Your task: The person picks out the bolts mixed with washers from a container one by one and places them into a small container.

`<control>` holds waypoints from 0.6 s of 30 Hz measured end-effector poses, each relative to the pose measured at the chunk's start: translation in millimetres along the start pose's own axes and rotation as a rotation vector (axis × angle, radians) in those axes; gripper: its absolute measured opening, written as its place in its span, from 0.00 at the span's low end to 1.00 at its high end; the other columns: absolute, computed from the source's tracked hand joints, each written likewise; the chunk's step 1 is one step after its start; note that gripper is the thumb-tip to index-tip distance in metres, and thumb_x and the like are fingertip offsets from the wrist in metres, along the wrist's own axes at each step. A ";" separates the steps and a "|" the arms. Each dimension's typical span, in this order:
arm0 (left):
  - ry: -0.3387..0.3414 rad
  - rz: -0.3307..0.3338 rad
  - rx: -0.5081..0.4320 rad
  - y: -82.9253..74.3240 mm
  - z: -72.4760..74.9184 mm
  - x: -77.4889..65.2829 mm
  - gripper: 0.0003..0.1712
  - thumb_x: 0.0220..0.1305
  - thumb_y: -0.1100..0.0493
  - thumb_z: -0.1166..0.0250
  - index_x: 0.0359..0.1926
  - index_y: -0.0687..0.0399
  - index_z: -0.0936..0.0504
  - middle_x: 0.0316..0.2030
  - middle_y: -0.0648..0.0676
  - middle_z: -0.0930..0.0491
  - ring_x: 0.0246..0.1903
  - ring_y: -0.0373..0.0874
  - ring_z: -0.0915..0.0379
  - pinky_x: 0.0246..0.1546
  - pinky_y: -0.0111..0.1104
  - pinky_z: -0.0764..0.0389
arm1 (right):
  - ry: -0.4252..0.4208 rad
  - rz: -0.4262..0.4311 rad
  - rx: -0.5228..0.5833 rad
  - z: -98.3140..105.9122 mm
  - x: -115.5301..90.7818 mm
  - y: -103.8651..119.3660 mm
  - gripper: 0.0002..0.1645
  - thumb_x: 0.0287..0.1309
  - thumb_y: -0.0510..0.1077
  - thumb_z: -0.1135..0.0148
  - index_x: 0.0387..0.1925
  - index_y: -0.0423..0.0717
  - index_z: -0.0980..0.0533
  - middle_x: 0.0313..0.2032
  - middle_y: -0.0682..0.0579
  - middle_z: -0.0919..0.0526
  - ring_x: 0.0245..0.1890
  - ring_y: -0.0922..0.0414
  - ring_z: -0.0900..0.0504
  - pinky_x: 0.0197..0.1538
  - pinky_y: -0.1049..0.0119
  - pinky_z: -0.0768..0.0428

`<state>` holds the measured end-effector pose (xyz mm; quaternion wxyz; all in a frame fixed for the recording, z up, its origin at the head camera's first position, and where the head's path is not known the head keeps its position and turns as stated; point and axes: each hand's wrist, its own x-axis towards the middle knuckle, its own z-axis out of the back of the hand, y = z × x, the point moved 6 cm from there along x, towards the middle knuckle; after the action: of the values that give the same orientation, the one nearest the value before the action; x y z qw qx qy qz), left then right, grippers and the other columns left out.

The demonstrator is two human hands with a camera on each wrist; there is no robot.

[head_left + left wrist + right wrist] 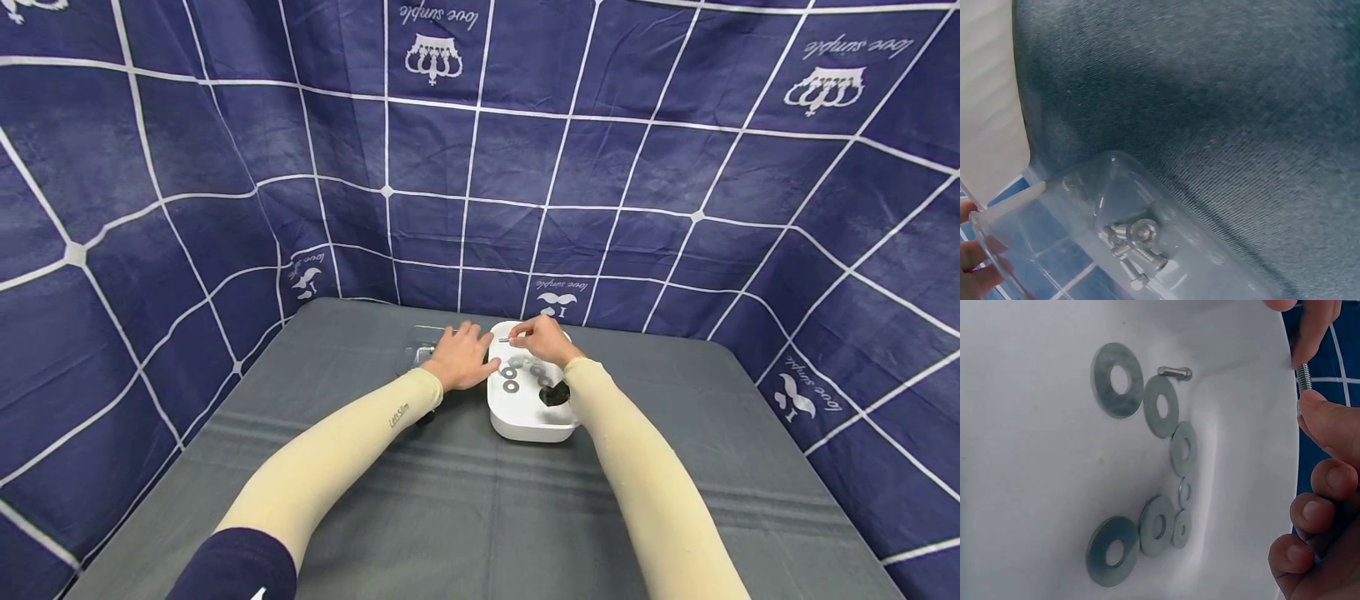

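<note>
My right hand [549, 340] is over the far part of a white tray [517, 414] and pinches a small silver bolt [504, 340]. Its threaded end [1303, 378] shows between the fingertips in the right wrist view. Flat grey washers [1116, 381] of several sizes lie in the tray, with another small bolt [1175, 373] beside them. My left hand [459, 358] is spread between this tray and a clear plastic box [1116, 181], its fingertips by the box's rim in the left wrist view. Several bolts [1138, 240] lie in the box.
Grey cloth [420, 517] covers the table. A dark blue curtain [510, 158] with white grid lines encloses the back and both sides. The clear box stands left of the white tray, close to the far edge.
</note>
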<state>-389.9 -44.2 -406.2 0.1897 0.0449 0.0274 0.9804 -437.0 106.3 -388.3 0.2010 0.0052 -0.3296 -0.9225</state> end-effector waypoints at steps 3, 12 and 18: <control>-0.004 -0.017 0.012 1.3 0.6 -1.1 0.40 0.74 0.31 0.56 0.74 0.50 0.34 0.67 0.60 0.31 0.71 0.56 0.40 0.68 0.56 0.37 | 0.007 0.019 0.018 1.0 2.0 5.5 0.08 0.61 0.42 0.31 0.39 0.44 0.13 0.25 0.52 0.20 0.24 0.59 0.32 0.30 0.68 0.33; -0.054 -0.025 0.018 12.1 3.9 -6.2 0.37 0.75 0.32 0.57 0.71 0.49 0.30 0.66 0.59 0.30 0.69 0.55 0.37 0.65 0.55 0.33 | 0.019 0.043 0.039 -2.1 9.2 10.4 0.08 0.62 0.42 0.33 0.40 0.45 0.13 0.18 0.58 0.29 0.19 0.61 0.35 0.25 0.68 0.34; -0.067 0.009 0.001 28.2 11.5 -10.8 0.37 0.75 0.33 0.56 0.72 0.49 0.30 0.68 0.59 0.31 0.70 0.55 0.39 0.66 0.54 0.34 | 0.010 0.039 0.046 2.7 14.0 17.2 0.09 0.61 0.44 0.31 0.40 0.45 0.12 0.18 0.57 0.30 0.20 0.60 0.35 0.26 0.68 0.34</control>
<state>-389.2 -73.9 -393.6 0.1863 0.0778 0.0213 0.9792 -443.9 90.6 -374.0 0.2202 0.0079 -0.3496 -0.9106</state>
